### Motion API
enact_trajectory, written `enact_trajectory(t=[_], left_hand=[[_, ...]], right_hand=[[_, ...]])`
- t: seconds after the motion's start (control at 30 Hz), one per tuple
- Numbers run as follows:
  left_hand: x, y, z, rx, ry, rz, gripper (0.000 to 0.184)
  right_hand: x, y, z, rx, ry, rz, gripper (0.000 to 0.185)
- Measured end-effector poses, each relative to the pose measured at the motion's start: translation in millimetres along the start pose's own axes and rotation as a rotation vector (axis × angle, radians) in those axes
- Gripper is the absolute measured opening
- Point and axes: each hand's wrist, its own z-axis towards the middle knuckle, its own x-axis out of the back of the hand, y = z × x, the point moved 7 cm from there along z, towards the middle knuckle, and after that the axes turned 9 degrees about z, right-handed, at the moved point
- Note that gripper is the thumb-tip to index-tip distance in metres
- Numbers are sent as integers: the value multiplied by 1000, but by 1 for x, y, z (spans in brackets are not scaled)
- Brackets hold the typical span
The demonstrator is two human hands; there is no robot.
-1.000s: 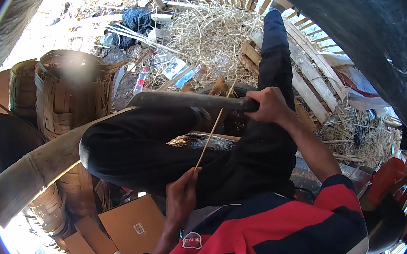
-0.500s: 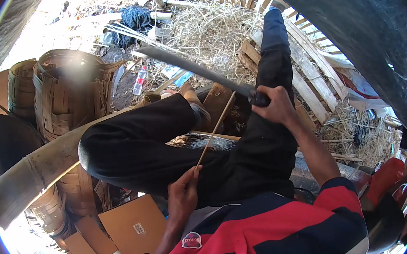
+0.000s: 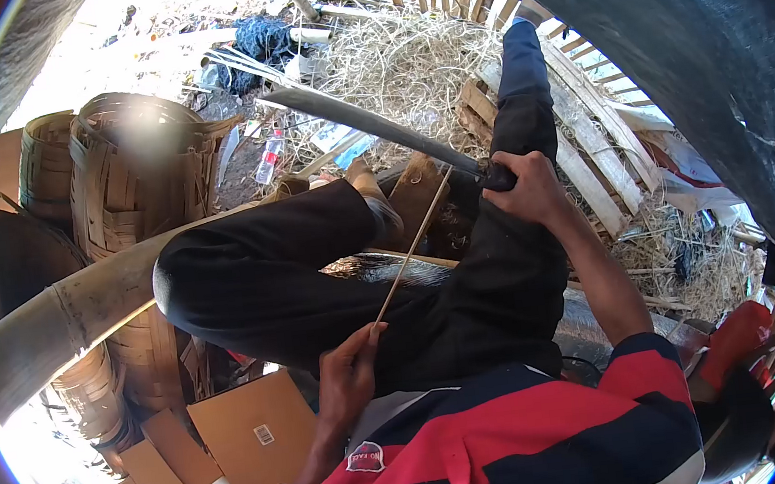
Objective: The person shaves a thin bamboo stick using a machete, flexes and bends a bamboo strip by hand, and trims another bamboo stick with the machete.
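My right hand (image 3: 533,191) is closed around the dark handle of a machete (image 3: 366,123). Its long grey blade points away toward the upper left, over my lap and the ground. Between the fingers and thumb of my left hand (image 3: 349,371) is the lower end of a thin bamboo stick (image 3: 414,244). The stick slants up to the right, its far tip close to the blade near the handle; whether they touch I cannot tell. Both hands are above my legs in black trousers (image 3: 267,264), the left knee bent and the right leg stretched forward.
A thick bamboo pole (image 3: 83,307) runs along my left. Behind it stand woven bamboo baskets (image 3: 132,189); cardboard boxes (image 3: 257,435) lie at lower left. Shavings (image 3: 388,62), a plastic bottle (image 3: 269,156) and wooden slats (image 3: 594,140) lie ahead. A dark tarp (image 3: 668,33) hangs at right.
My right hand has shifted up slightly, and the machete's blade has turned to show more of its face. The stick's far tip has risen a little; my left hand stays nearly still.
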Motion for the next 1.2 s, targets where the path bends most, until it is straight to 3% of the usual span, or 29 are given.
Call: enact_trajectory(t=[0.13, 0.2, 0.3, 0.47, 0.63, 0.7, 0.77, 0.87, 0.93, 1.2], left_hand=[[-7, 2, 5, -91, 5, -28, 21], [-5, 5, 5, -61, -36, -24, 21], [-2, 6, 4, -11, -94, -31, 21], [-1, 1, 3, -54, -24, -63, 21], [-6, 4, 7, -62, -14, -3, 21], [-4, 4, 6, -98, 27, -13, 21], [-3, 3, 6, -47, -9, -2, 21], [1, 1, 5, -72, 24, -36, 21], [0, 1, 5, -58, 16, -26, 21], [-2, 5, 9, -60, 2, -17, 21]], right_hand=[[-2, -17, -14, 34, -19, 38, 36], [-14, -30, -23, 196, -94, 50, 34], [-15, -34, -26, 234, -98, -6, 33], [-5, 7, -11, 66, -38, 24, 33], [-1, -9, -19, 2, -50, -33, 32], [-12, -21, -25, 180, -121, 24, 32], [-12, -23, -21, 178, -165, 3, 32], [-3, -5, -5, 145, -87, -6, 32], [14, 8, 5, 70, 110, -47, 32], [-4, -17, -9, 129, -106, 28, 34]])
